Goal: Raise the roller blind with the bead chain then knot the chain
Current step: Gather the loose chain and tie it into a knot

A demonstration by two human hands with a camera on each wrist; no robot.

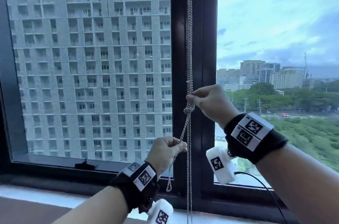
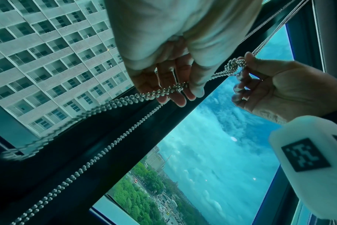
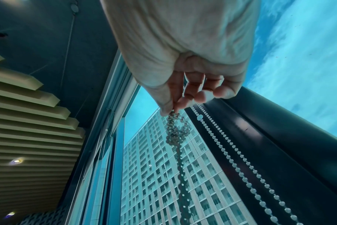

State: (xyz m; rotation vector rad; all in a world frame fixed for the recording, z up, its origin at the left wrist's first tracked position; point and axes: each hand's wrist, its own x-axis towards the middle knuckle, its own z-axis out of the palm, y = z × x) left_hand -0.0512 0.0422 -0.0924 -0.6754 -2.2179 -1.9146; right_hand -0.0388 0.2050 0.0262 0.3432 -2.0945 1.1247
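Left hand [image 1: 166, 147] pinches the doubled bead chain [image 1: 189, 58] below the knot [image 1: 189, 108], pulling down-left. Right hand [image 1: 207, 102] pinches just above the knot, at the window post [image 1: 207, 40]. Risk: knot looks loose; beads may slip through under an uneven pull.

Pale window sill [image 1: 36, 196] below dark frame [image 1: 196, 77]

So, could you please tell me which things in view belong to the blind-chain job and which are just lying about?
Part of the job:
- bead chain, doubled strands
- knot in the chain
- right hand, pinching just above the knot
- left hand, gripping the loop below it

Just there:
- second chain, hanging free
- window frame
- window latch
- black cable
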